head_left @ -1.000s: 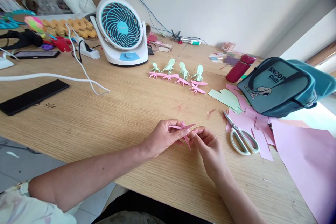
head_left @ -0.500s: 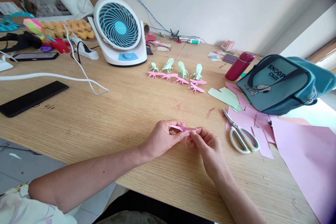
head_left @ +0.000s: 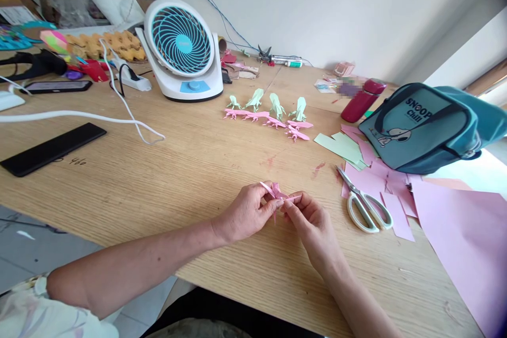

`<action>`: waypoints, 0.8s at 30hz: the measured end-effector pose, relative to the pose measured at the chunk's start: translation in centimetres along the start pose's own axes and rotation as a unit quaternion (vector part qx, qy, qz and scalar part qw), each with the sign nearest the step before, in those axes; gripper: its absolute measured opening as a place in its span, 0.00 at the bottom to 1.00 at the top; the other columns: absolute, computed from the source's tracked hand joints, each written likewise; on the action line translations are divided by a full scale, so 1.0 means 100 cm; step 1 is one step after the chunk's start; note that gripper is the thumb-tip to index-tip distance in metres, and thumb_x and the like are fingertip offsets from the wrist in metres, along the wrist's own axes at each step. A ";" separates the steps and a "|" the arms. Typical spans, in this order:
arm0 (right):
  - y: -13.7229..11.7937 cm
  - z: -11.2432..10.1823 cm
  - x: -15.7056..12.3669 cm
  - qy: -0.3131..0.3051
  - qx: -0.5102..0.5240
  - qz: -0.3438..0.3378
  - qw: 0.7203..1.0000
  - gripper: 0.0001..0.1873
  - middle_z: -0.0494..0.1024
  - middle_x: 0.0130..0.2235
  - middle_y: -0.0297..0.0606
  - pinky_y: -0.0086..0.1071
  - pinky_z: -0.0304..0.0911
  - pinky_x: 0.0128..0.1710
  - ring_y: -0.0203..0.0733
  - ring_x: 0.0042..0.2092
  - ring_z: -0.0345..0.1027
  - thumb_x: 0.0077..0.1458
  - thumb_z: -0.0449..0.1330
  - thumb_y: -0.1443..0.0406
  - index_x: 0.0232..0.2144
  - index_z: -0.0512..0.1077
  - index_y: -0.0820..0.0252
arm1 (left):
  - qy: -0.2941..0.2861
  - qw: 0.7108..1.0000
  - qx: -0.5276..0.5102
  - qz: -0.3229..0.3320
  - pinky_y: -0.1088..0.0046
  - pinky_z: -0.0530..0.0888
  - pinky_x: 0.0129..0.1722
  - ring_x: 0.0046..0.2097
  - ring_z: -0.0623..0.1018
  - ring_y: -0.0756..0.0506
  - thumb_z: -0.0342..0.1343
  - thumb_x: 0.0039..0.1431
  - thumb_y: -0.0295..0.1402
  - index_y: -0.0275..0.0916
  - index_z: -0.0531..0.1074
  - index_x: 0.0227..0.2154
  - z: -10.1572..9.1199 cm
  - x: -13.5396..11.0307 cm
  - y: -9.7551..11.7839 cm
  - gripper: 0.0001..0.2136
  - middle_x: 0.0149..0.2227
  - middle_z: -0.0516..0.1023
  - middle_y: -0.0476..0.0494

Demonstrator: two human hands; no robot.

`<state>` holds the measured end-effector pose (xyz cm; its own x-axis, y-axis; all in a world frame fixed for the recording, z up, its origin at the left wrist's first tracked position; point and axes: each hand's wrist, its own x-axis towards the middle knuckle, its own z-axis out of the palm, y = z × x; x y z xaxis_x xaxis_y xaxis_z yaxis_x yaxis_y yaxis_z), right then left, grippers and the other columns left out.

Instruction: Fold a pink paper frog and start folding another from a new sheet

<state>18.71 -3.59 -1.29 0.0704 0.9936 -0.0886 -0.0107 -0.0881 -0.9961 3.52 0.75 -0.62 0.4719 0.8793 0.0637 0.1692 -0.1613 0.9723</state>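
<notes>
A small pink folded paper figure [head_left: 277, 194] with thin pointed limbs is pinched between both my hands just above the wooden table [head_left: 178, 169]. My left hand [head_left: 245, 211] grips its left side with fingertips closed. My right hand [head_left: 311, 219] pinches its right side, fingers curled. Farther back on the table stand several finished green paper figures [head_left: 273, 103] and a row of pink ones [head_left: 269, 120].
White-handled scissors [head_left: 362, 203] lie right of my hands on pink paper scraps [head_left: 388, 190]; a large pink sheet [head_left: 463, 243] and a teal bag [head_left: 428, 127] are beyond. A desk fan [head_left: 184, 50], white cable [head_left: 79, 114], black bar [head_left: 51, 148] and red bottle [head_left: 358, 101] stand behind.
The pink figure has turned slightly in my fingers, its downward point shortened and its left tip raised. Both hands stay at the same spot on the table.
</notes>
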 end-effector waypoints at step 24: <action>0.003 -0.003 0.004 -0.020 0.045 0.001 0.999 0.18 0.71 0.26 0.33 0.28 0.54 0.25 0.34 0.27 0.58 0.50 0.67 0.51 0.29 0.74 0.61 | -0.018 0.988 -0.148 -0.047 0.80 0.75 0.24 0.33 0.75 0.50 0.63 0.55 0.42 0.35 0.74 0.33 -0.006 0.007 -0.008 0.13 0.32 0.75 0.46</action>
<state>19.04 -3.24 -1.60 0.0312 0.9956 -0.0878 -0.1012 -0.0843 -0.9913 3.16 1.73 -1.27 0.4968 0.8673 -0.0330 -0.0443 0.0633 0.9970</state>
